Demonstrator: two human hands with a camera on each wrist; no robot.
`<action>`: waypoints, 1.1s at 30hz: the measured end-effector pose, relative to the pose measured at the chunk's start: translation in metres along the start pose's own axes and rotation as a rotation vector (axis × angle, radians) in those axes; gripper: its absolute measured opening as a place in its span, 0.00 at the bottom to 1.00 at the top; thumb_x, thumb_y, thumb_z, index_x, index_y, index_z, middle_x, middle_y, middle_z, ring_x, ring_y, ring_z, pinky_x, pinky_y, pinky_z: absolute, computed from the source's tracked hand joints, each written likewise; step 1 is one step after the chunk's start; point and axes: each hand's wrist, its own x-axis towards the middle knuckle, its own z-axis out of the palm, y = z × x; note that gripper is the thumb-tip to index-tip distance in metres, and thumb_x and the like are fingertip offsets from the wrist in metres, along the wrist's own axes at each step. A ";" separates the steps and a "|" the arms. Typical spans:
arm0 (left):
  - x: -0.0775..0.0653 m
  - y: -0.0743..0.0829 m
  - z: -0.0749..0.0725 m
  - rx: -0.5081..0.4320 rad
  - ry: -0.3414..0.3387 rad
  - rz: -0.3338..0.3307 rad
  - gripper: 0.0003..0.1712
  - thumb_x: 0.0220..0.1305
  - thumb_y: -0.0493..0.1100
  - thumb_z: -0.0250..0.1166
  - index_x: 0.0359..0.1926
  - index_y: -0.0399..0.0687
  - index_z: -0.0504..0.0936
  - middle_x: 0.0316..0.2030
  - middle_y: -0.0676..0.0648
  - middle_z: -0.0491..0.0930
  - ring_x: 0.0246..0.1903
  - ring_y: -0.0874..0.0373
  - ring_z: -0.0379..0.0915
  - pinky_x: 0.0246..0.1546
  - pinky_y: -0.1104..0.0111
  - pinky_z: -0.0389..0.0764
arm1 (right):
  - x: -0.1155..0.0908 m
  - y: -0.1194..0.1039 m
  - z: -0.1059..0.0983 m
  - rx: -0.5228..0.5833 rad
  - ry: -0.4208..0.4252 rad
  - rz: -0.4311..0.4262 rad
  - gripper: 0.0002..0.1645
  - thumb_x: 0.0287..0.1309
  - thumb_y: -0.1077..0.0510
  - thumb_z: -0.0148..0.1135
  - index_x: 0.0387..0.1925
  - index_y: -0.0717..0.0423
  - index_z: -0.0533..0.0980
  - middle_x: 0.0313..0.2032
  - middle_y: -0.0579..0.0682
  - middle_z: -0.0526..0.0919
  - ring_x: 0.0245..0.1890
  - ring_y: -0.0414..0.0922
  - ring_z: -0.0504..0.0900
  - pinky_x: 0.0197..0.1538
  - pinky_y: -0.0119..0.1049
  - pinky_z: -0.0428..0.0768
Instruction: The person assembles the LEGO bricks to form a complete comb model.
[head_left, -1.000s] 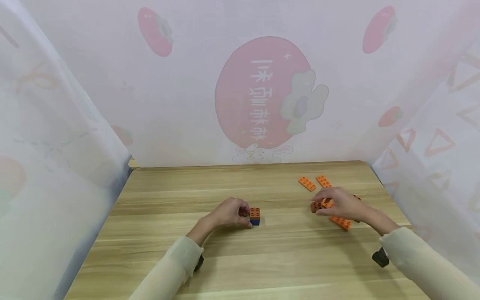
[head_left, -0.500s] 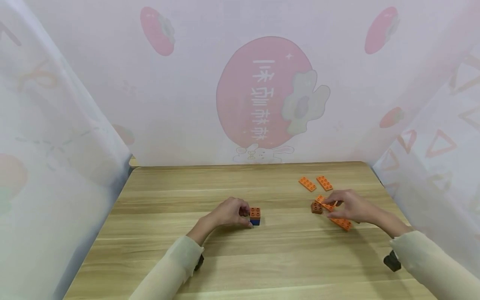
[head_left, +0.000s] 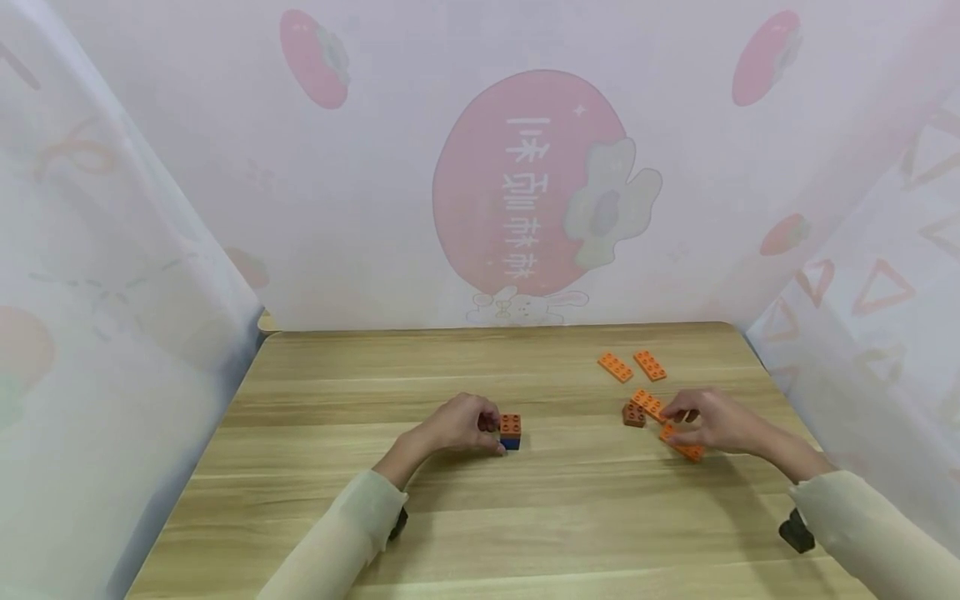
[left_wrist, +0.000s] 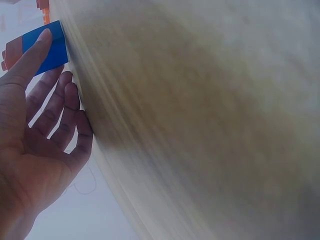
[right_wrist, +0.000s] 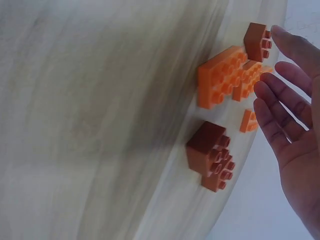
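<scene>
Pinches the blue brick [head_left: 510,444] between the thumb and fingers of the left hand [head_left: 459,422], with an orange-brown brick [head_left: 510,423] stacked squarely on top, at the middle of the wooden surface [head_left: 450,525]. Holds the right hand [head_left: 716,419] with thumb and fingers apart and loosely bent, just over the near orange plate [head_left: 686,449]; cannot tell whether touching it. Has a second orange plate [head_left: 647,403] just beside that hand, close against a loose brown brick [head_left: 633,415]. Has a third orange plate [head_left: 615,367] farther back, near a fourth orange plate [head_left: 650,365]. Has, in the right wrist view, a pair of brown bricks [right_wrist: 206,150] close together
</scene>
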 end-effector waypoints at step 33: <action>0.000 0.000 -0.001 0.007 0.000 0.003 0.15 0.56 0.50 0.84 0.36 0.52 0.87 0.31 0.58 0.83 0.31 0.66 0.76 0.36 0.71 0.80 | -0.015 0.017 0.021 -0.093 0.055 -0.074 0.23 0.49 0.56 0.86 0.47 0.57 0.88 0.42 0.48 0.89 0.40 0.41 0.84 0.40 0.38 0.83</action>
